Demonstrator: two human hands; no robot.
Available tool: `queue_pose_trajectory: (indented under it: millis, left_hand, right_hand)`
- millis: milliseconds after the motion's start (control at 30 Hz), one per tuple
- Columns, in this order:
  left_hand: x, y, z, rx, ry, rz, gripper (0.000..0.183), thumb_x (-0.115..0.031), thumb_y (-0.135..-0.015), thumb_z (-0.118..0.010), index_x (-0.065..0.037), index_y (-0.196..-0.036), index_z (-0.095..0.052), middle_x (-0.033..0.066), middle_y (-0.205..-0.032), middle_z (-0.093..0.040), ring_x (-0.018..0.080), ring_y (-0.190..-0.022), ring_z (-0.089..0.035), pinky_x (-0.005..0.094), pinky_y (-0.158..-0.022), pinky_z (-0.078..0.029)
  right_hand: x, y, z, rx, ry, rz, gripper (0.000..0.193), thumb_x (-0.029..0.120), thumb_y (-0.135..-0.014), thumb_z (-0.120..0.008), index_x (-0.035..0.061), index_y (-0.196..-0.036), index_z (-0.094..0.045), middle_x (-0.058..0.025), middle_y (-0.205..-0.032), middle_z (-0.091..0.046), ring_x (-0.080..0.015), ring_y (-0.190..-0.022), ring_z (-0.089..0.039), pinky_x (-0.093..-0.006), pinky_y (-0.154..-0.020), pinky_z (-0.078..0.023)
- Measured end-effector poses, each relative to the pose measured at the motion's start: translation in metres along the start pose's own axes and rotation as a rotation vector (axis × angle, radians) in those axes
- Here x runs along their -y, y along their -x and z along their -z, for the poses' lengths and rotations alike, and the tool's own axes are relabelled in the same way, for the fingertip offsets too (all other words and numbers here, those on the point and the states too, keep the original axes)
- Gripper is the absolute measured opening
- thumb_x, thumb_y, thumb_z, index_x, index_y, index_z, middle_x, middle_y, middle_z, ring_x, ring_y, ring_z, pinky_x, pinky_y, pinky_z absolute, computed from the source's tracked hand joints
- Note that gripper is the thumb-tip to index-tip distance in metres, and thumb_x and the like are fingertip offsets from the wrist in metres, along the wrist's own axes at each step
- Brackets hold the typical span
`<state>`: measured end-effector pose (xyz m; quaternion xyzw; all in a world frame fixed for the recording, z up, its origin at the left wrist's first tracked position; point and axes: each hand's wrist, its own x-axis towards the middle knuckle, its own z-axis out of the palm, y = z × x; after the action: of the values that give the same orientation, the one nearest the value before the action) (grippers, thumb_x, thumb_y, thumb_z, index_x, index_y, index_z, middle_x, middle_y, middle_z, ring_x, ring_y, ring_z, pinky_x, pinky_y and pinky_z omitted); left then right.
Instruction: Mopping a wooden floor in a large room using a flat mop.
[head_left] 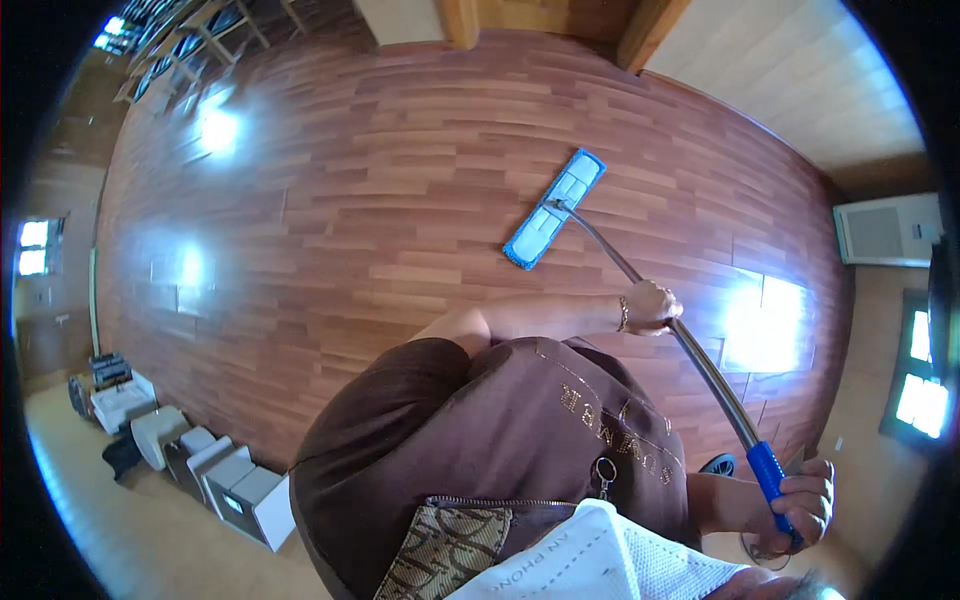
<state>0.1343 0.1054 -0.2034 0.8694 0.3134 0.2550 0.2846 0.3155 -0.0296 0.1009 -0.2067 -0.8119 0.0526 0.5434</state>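
A flat mop with a blue fringed head point(555, 208) lies on the wood-plank floor ahead of me, its long side slanting up to the right. From the middle of the head a metal pole point(712, 372) runs back toward my lower right. Partway along that pole, my left hand point(652, 305) is closed around it, a bracelet on the wrist. My right hand point(805, 508) grips the blue handle sleeve point(767, 475) at the pole's upper end.
Several white and grey boxy items point(245, 495) line the wall at lower left. Wooden chairs point(205, 35) stand at far left. A white air-conditioner-like unit point(885, 230) is at the right wall. A doorway with wooden posts point(640, 40) opens at the far side. Light glares off the floor point(420, 150).
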Motion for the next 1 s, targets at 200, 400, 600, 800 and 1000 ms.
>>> queue_pose_trajectory:
  millis: [200,400,600,800,1000]
  left_hand:
    - [-0.002,0.047,0.036,-0.073,-0.071,0.167,0.022,-0.030,-0.073,-0.067,-0.009,-0.075,-0.060,0.0111,-0.072,-0.062,0.0310,-0.071,-0.065,0.0456,-0.061,-0.051]
    - [0.029,0.121,0.072,-0.313,-0.076,0.451,0.009,-0.015,-0.068,-0.061,-0.010,-0.065,-0.054,0.0083,-0.067,-0.059,0.0295,-0.068,-0.062,0.0438,-0.060,-0.047]
    - [0.071,0.202,0.091,-0.535,-0.285,0.662,0.026,-0.027,-0.079,-0.067,-0.011,-0.062,-0.054,0.0075,-0.059,-0.057,0.0272,-0.058,-0.061,0.0401,-0.053,-0.046]
    - [0.109,0.290,0.098,-0.686,-0.352,0.869,0.032,-0.030,-0.078,-0.069,-0.009,-0.063,-0.050,0.0114,-0.068,-0.059,0.0344,-0.071,-0.060,0.0456,-0.059,-0.047]
    - [0.130,0.380,0.076,-0.834,-0.377,0.988,0.031,-0.019,-0.072,-0.075,-0.007,-0.062,-0.048,0.0127,-0.067,-0.054,0.0351,-0.069,-0.055,0.0421,-0.060,-0.044]
  right_hand:
    - [-0.035,-0.007,-0.001,0.064,-0.226,0.054,0.040,0.049,-0.089,-0.047,0.0099,-0.086,-0.054,-0.0019,-0.061,-0.047,-0.0185,-0.055,-0.047,-0.0407,-0.061,-0.037]
    - [-0.084,-0.012,-0.076,0.282,-0.695,0.009,0.032,0.040,-0.088,-0.057,0.0100,-0.078,-0.050,-0.0036,-0.062,-0.055,-0.0175,-0.056,-0.054,-0.0362,-0.057,-0.038]
    - [-0.082,-0.003,-0.177,0.220,-0.847,-0.182,0.034,0.040,-0.084,-0.063,0.0088,-0.073,-0.053,-0.0076,-0.066,-0.058,-0.0255,-0.064,-0.058,-0.0437,-0.066,-0.045]
    - [-0.086,0.004,-0.241,0.564,-0.946,-0.334,0.019,0.021,-0.077,-0.069,0.0031,-0.081,-0.063,-0.0126,-0.079,-0.064,-0.0303,-0.085,-0.062,-0.0455,-0.082,-0.047]
    - [-0.075,0.023,-0.287,0.857,-0.880,-0.226,0.013,0.009,-0.072,-0.073,0.0054,-0.082,-0.066,-0.0094,-0.093,-0.069,-0.0321,-0.102,-0.062,-0.0447,-0.092,-0.045]
